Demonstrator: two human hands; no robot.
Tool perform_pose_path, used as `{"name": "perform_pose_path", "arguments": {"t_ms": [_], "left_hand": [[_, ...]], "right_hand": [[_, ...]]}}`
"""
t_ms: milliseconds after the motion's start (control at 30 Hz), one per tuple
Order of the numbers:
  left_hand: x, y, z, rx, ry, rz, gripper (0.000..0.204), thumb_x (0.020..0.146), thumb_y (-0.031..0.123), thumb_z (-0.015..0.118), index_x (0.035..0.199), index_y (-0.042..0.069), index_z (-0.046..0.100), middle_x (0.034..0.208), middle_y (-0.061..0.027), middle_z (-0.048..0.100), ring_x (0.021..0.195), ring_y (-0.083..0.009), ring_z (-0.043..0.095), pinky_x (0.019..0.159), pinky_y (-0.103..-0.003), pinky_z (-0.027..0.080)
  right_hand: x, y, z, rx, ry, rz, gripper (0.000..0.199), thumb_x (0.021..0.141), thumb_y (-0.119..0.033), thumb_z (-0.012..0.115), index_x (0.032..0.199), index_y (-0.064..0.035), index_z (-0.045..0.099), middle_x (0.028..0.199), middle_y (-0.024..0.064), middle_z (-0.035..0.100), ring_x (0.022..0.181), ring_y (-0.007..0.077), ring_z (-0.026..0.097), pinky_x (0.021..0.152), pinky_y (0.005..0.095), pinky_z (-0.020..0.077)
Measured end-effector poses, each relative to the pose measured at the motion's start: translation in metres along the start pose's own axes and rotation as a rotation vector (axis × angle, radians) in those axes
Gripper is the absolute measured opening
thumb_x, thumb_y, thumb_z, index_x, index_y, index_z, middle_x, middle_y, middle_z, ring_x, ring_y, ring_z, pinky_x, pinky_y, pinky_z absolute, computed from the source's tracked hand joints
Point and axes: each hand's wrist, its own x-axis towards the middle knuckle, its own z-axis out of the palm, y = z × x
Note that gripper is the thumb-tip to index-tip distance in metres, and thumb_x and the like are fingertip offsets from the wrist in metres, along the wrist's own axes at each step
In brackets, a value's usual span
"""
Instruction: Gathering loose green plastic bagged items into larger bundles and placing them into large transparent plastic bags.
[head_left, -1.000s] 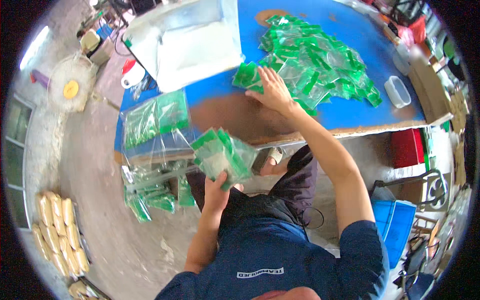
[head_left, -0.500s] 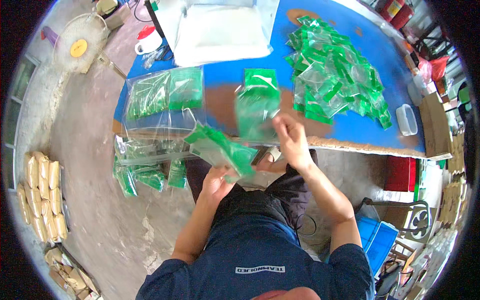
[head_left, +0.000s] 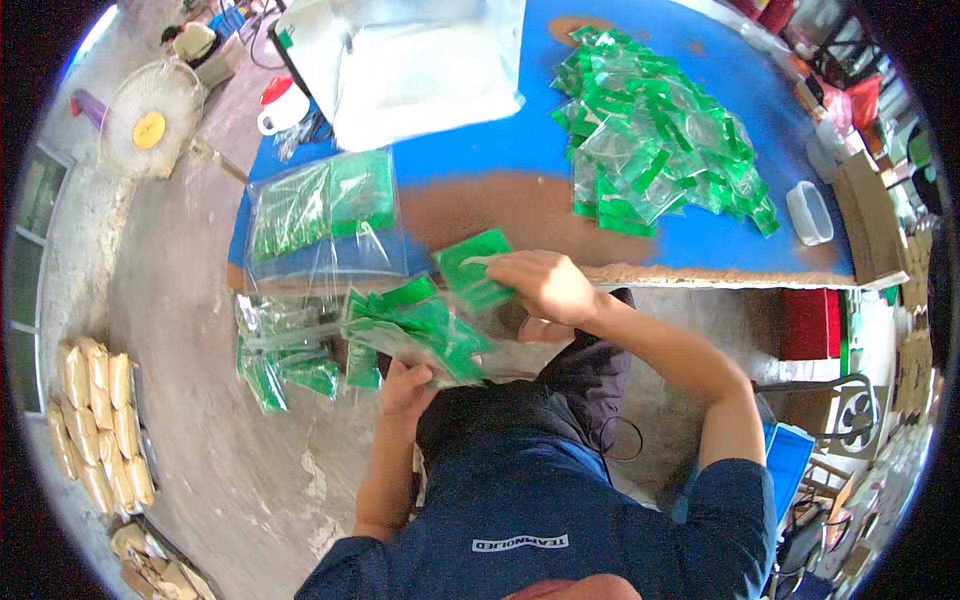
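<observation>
My left hand (head_left: 408,388) is closed on the lower end of a fanned stack of green-and-clear plastic packets (head_left: 430,325) above my lap. My right hand (head_left: 545,285) pinches a single green packet (head_left: 472,262) by its right side, just beyond the stack, at the table's near edge. Motion blurs the right fingers a little. To the left, a large clear plastic bag (head_left: 325,255) lies on the table, with green packets (head_left: 362,190) inside it. A big loose heap of green-and-clear packets (head_left: 655,140) covers the table's right part.
The blue table (head_left: 470,150) has a worn brown front. On it are a white box (head_left: 505,45) with clear sheets, a red-lidded white mug (head_left: 285,108) and a clear tub (head_left: 810,217). More bagged packets (head_left: 300,372) hang below the left edge. A fan (head_left: 150,125) stands left.
My right hand has lifted a packet off the table's brown front part and brought it left, near the stack. My left hand and its stack have shifted slightly left and down.
</observation>
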Motion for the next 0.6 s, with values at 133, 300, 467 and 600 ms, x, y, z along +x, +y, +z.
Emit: {"name": "perform_pose_path", "arguments": {"t_ms": [133, 300, 467, 600], "left_hand": [[0.005, 0.0, -0.053, 0.114, -0.016, -0.022, 0.062, 0.07, 0.002, 0.079, 0.127, 0.002, 0.053, 0.118, -0.008, 0.063, 0.111, -0.026, 0.061, 0.097, -0.044, 0.049], [0.042, 0.02, 0.024, 0.288, 0.027, -0.062, 0.055, 0.074, -0.001, 0.076, 0.125, 0.001, 0.056, 0.11, -0.0054, 0.067, 0.103, -0.0196, 0.064, 0.092, -0.035, 0.05], [0.117, 0.017, 0.054, 0.71, -0.088, 0.391, 0.067, 0.078, 0.001, 0.077, 0.137, 0.001, 0.045, 0.129, -0.0078, 0.055, 0.117, -0.0182, 0.053, 0.099, -0.034, 0.044], [0.149, 0.041, 0.052, 1.04, -0.252, 0.464, 0.092, 0.069, 0.005, 0.086, 0.143, 0.0, 0.032, 0.133, -0.0112, 0.049, 0.122, -0.0206, 0.048, 0.102, -0.035, 0.042]], "right_hand": [[0.032, -0.033, -0.072, 0.686, -0.217, 0.774, 0.026, 0.093, -0.02, 0.06, 0.107, 0.0013, 0.066, 0.073, 0.0094, 0.067, 0.061, 0.0168, 0.065, 0.054, 0.0322, 0.0531], [0.041, -0.025, -0.081, 1.242, -0.074, 1.121, 0.063, 0.094, -0.058, 0.053, 0.127, -0.0034, 0.056, 0.102, 0.0106, 0.064, 0.071, 0.0158, 0.065, 0.062, 0.0295, 0.0565], [0.044, -0.019, -0.054, 1.065, 0.429, 0.418, 0.083, 0.08, -0.011, 0.08, 0.145, -0.0033, 0.028, 0.129, 0.0128, 0.054, 0.114, 0.0209, 0.055, 0.096, 0.0371, 0.0477], [0.032, 0.009, -0.02, 0.63, 0.429, 0.519, 0.083, 0.075, -0.01, 0.081, 0.142, -0.002, 0.032, 0.129, 0.0139, 0.05, 0.122, 0.0215, 0.049, 0.101, 0.0362, 0.042]]}}
